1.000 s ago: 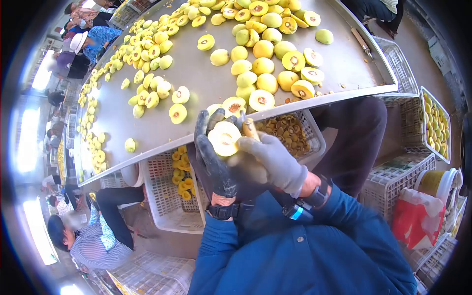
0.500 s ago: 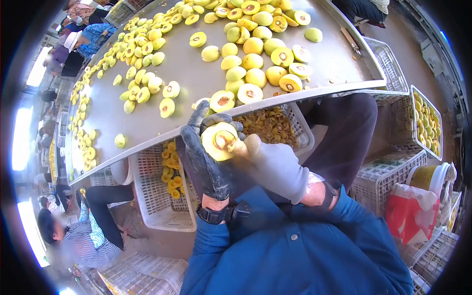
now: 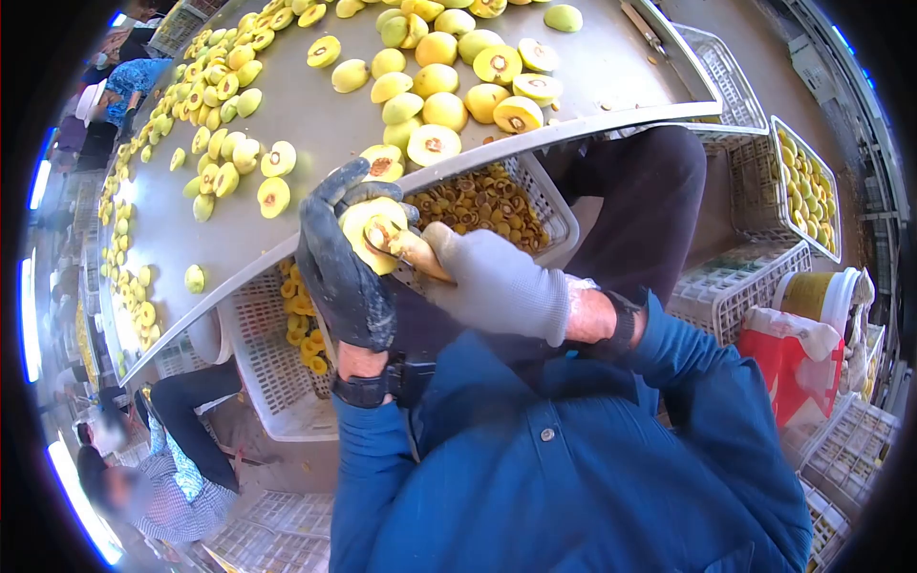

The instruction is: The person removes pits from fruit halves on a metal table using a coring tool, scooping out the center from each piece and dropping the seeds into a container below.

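Note:
A halved yellow fruit rests in my left hand, which wears a dark, stained glove with the fingers curled round it. My right hand, in a grey glove, is closed on a tool with a wooden handle. The tool's tip meets the brown centre of the fruit half; its blade is hidden. Just beyond my hands, more fruit halves lie near the edge of the metal table.
Below the table edge are a crate of brown scraps and a crate with yellow fruit rings. A fruit-filled crate, a bucket and a red bag are at right. A seated person is at lower left.
The view has shifted, so table and crates appear further left and higher. The tool in my right hand has come down from above the fruit half to its centre. My left hand still holds the fruit.

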Demonstrator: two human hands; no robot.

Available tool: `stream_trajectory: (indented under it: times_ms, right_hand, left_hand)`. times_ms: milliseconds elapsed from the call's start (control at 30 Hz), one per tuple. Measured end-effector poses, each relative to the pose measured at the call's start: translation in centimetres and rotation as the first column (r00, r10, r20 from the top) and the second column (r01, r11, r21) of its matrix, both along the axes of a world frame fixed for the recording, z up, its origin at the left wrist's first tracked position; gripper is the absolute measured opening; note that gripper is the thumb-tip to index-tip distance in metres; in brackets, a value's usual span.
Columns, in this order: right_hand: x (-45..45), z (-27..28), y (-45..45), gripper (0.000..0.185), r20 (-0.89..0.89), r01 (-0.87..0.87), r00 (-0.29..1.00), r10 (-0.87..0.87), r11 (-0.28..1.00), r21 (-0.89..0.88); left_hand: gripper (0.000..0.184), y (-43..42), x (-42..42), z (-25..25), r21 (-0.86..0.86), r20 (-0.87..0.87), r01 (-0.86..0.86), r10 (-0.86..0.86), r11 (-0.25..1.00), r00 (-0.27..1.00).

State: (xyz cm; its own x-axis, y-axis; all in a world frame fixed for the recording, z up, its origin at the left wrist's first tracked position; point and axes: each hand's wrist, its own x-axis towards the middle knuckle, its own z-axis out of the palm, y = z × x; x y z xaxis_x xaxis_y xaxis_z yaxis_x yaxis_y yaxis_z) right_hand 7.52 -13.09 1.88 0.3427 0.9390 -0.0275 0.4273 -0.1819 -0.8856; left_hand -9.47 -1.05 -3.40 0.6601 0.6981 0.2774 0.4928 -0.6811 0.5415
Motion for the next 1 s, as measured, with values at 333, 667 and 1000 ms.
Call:
stream_trajectory:
  times_ms: [333,667,1000]
  right_hand:
    - [-2.3,-2.4,0.2,0.024,-0.27,0.109,0.959,-0.084,0.991,0.079]
    - [-0.5,-1.5,-0.5,0.02,-0.115,-0.003,0.993,0.006,1.0,0.022]
    - [1.1,-0.5,-2.3,0.022,-0.043,-0.135,0.99,0.133,0.988,-0.07]
  left_hand:
    - [0.049,-1.8,7.2,8.0,-0.485,0.402,0.111,0.108,0.867,0.909]
    - [0.056,0.3,8.5,4.9,-0.327,0.494,0.254,-0.065,0.91,0.867]
    - [0.07,0.7,8.2,5.7,-0.339,0.503,0.494,-0.289,0.801,0.815]
